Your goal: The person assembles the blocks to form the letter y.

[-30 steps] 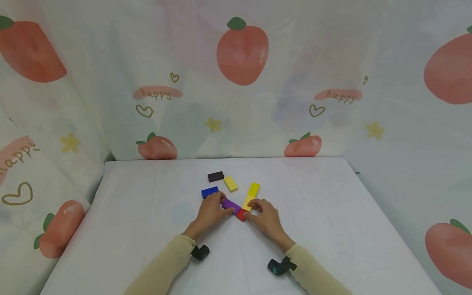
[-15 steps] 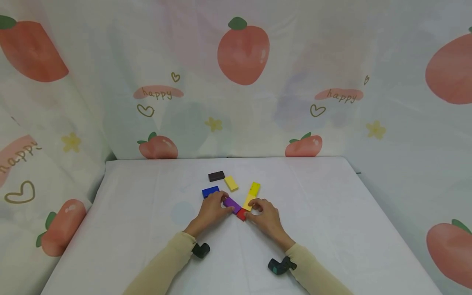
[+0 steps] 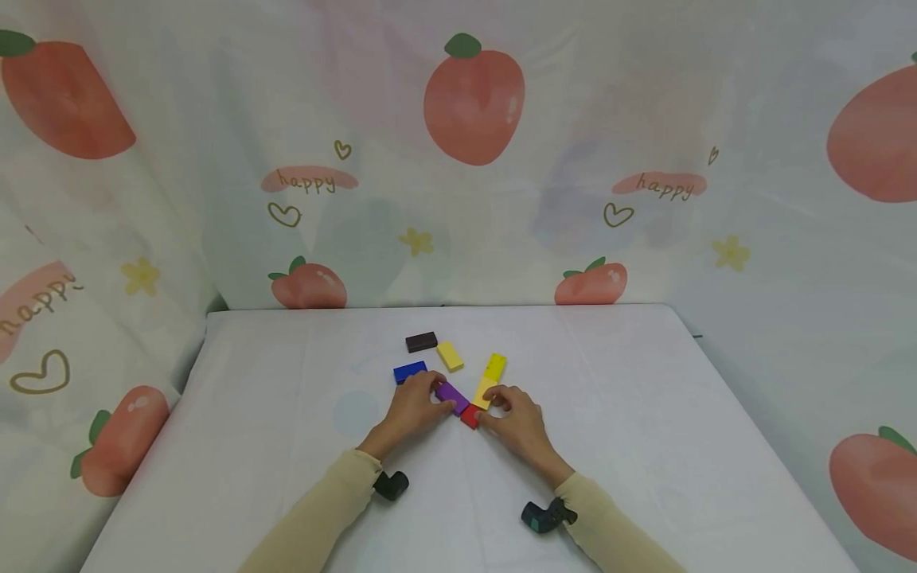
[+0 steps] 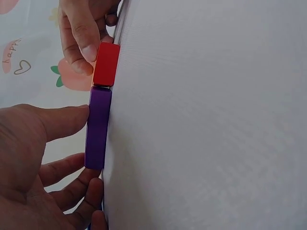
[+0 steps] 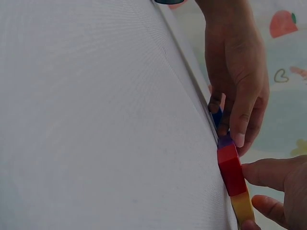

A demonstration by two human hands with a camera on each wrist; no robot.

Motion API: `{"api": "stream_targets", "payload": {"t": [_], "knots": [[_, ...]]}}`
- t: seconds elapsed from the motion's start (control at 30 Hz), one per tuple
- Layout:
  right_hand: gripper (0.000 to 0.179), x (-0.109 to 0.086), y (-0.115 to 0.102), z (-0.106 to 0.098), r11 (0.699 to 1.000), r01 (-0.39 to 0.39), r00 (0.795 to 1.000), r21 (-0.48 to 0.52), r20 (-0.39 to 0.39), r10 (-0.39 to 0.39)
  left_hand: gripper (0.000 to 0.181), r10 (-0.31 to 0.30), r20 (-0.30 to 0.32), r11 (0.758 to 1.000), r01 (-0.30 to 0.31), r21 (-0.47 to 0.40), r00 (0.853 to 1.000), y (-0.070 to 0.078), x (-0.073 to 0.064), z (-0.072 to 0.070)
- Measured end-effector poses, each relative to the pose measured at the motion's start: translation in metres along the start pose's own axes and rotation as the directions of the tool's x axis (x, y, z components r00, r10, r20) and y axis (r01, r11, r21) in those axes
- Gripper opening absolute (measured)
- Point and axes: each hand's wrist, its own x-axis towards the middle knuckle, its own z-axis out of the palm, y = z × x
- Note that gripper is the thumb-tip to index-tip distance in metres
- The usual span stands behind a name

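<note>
On the white-covered table, my left hand (image 3: 411, 411) holds a purple block (image 3: 452, 397) between thumb and fingers. One end of that block meets a red block (image 3: 470, 416), as the left wrist view also shows. The right hand (image 3: 521, 423) has its thumb against the red block (image 5: 232, 170), with its fingers curled beside a pale yellow block (image 3: 482, 392). Red and pale yellow touch at a corner of a V-shaped row. A brighter yellow block (image 3: 495, 367) continues that row away from me. Behind my left fingers lies a blue block (image 3: 408, 372), partly hidden.
Farther back lie a dark block (image 3: 421, 342) and another yellow block (image 3: 450, 356), separate from the row. A printed cloth (image 3: 473, 231) hangs behind the table (image 3: 645, 414). Each wrist carries a small black camera (image 3: 548, 517).
The blocks and both hands keep nearly the same positions. The whole head view has shifted slightly, moving everything a little to the right.
</note>
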Motion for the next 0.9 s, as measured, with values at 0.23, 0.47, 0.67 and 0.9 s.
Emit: {"api": "stream_targets", "payload": {"t": [0.23,0.47,0.67,0.9], "knots": [[0.028,0.000,0.001,0.001,1.000,0.006,1.000,-0.002,-0.002,-0.006,0.045,0.013,0.001,1.000,-0.013,-0.001,1.000,0.000,0.000,-0.001],[0.028,0.000,0.002,0.000,1.000,0.015,1.000,0.007,-0.003,-0.015,0.046,0.018,0.010,1.000,-0.018,-0.003,1.000,-0.001,0.001,-0.002],[0.027,0.001,0.002,0.000,1.000,0.013,1.000,0.010,-0.003,-0.013,0.044,0.011,0.023,0.999,-0.009,-0.047,1.000,-0.001,0.000,-0.007],[0.027,0.002,0.003,0.002,1.000,0.001,1.000,0.002,0.000,-0.001,0.038,0.021,-0.006,0.994,-0.021,-0.110,1.000,-0.001,-0.002,-0.017]]}}
